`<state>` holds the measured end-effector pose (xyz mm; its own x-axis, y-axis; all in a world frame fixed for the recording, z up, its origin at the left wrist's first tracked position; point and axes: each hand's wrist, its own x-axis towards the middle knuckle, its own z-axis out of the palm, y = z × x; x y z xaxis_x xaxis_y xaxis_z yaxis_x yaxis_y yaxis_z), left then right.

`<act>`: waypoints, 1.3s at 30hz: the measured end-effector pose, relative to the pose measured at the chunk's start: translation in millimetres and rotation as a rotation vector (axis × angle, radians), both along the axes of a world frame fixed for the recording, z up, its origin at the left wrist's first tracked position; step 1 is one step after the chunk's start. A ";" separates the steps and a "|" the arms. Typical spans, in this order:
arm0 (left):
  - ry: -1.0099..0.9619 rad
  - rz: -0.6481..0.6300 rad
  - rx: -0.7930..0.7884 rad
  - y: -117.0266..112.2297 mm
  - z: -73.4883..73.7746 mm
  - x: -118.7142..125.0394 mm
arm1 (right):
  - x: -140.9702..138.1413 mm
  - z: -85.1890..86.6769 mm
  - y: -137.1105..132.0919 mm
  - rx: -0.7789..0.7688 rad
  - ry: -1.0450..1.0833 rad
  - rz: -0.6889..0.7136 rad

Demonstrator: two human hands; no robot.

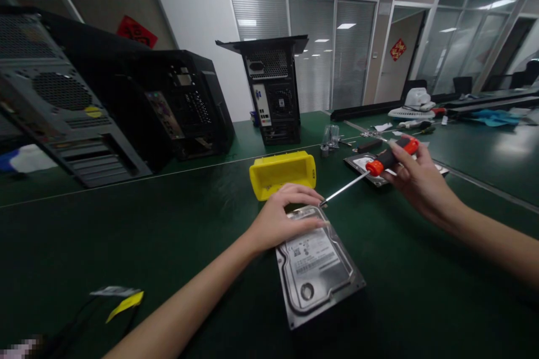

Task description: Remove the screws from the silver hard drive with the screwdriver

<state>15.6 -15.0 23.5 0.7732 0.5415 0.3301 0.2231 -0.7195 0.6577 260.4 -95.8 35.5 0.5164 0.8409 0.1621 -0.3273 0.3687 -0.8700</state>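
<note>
A silver hard drive (315, 269) with a printed label lies on the green table in front of me. My left hand (286, 219) grips its far end, thumb on the top face and fingers over the far edge. In my right hand (415, 174) is a screwdriver (385, 160) with a red and black handle, fingers wrapped round it. Its shaft slants down to the left, and the tip is by the drive's far corner, close to my left fingertips. Whether the tip sits on a screw is too small to tell. Just behind stands a yellow bin (286, 171) with small bits inside.
A second hard drive (362, 165) lies behind my right hand. Opened computer cases (275, 90) stand at the back and left. A clear plastic container (330, 137), loose tools and a white device (415, 105) are farther right. A yellow-tagged cable (125, 305) lies front left.
</note>
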 end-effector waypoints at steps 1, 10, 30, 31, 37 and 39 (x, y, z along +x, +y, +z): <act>-0.013 0.026 0.014 -2.6 -1.5 2.0 | 1.1 -1.1 0.0 0.008 -0.023 -0.010; -0.143 0.184 0.196 -14.4 -16.6 7.8 | 0.2 -1.7 -6.7 0.111 -0.200 -0.065; -0.096 0.118 0.161 -12.2 -23.0 5.9 | -5.3 2.3 -15.9 0.175 -0.349 -0.072; -0.082 0.118 0.181 -12.6 -22.8 6.1 | -5.4 1.8 -16.1 0.170 -0.374 -0.082; -0.028 0.120 0.246 -13.6 -22.3 5.3 | -5.0 0.1 -16.1 0.155 -0.471 -0.118; -0.023 0.117 0.254 -13.3 -22.8 4.6 | -5.5 1.2 -15.9 0.175 -0.452 -0.112</act>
<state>20.2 -28.3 0.8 0.7012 0.5241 0.4834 0.3011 -0.8322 0.4655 254.9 -111.7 36.8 0.4473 0.7248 0.5239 0.1181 0.5328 -0.8379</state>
